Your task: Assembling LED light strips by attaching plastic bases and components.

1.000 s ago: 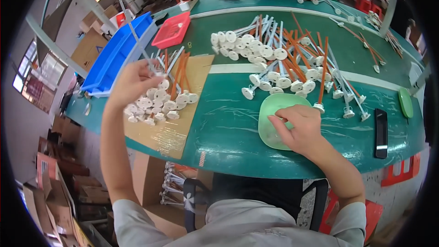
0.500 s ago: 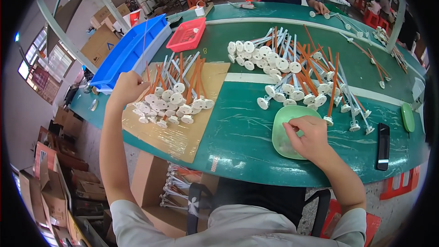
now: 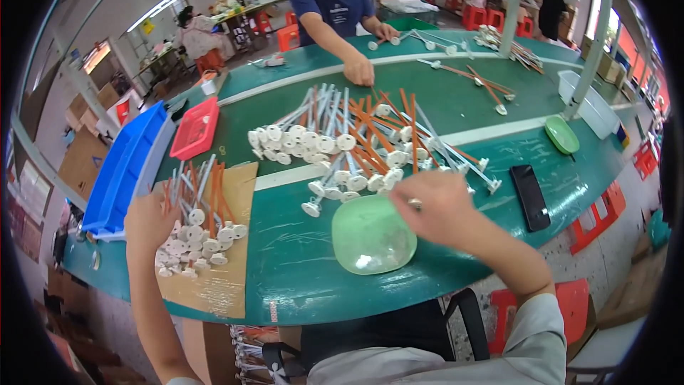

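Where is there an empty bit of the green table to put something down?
Bare green table lies between the brown cardboard sheet and the pale green plastic bowl. Another free patch sits between the black phone and the small green dish. The middle is crowded with the heap of white and orange pins; the right hand hovers there.

Worn on the head, looking steeply down and forward through a fisheye lens across a green table (image 3: pixel 306 271), close over the left hand (image 3: pixel 151 222) and right hand (image 3: pixel 442 207), reaching a facing person (image 3: pixel 335 0) opposite, straight edges bowing toward the dark rim; one view only.
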The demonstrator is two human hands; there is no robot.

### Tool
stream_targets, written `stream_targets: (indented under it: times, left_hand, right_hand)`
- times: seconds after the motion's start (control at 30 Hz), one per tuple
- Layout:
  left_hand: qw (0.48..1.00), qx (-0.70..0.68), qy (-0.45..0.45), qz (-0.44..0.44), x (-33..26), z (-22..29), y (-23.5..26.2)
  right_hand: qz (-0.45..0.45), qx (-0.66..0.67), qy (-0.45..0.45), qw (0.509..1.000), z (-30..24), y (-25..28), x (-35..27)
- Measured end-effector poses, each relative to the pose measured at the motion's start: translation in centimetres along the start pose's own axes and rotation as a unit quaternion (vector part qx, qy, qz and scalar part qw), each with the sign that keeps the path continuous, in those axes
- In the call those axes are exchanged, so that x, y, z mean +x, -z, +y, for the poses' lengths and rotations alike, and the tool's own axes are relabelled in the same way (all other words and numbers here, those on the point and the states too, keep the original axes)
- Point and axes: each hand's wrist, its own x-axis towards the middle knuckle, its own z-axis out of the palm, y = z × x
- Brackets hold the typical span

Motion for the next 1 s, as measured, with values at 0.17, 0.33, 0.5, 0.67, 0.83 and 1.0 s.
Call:
stream_targets:
  times: [0.17, 0.33, 0.5, 0.67, 0.83, 1.0]
  left_hand:
    - [0.809, -0.559, -0.181, 0.02, -6.4, 5.6, -2.3]
    - [0.754, -0.575, -0.303, -0.093, -4.6, 16.7, -3.6]
    - [0.721, -0.612, -0.317, -0.069, -4.8, 22.0, -5.6]
    - [0.703, -0.629, -0.327, -0.047, -5.8, 23.4, -4.9]
    - [0.593, -0.751, -0.273, -0.097, -6.4, 27.6, -3.1]
    - [0.643, -0.726, -0.237, -0.059, -5.2, 28.7, -3.3]
  right_hand:
    - [-0.15, 0.017, -0.055, 0.987, 4.3, 4.4, -2.8]
    - [-0.195, -0.015, -0.102, 0.975, 3.9, 1.3, -5.4]
    - [-0.098, -0.008, -0.122, 0.988, 4.1, -1.1, -6.4]
    - [0.078, -0.003, -0.076, 0.994, 1.5, 0.7, -4.7]
    - [0.211, -0.008, 0.017, 0.977, 1.2, -1.2, -2.1]
    - [0.225, -0.024, 0.057, 0.972, 2.3, -2.8, -0.4]
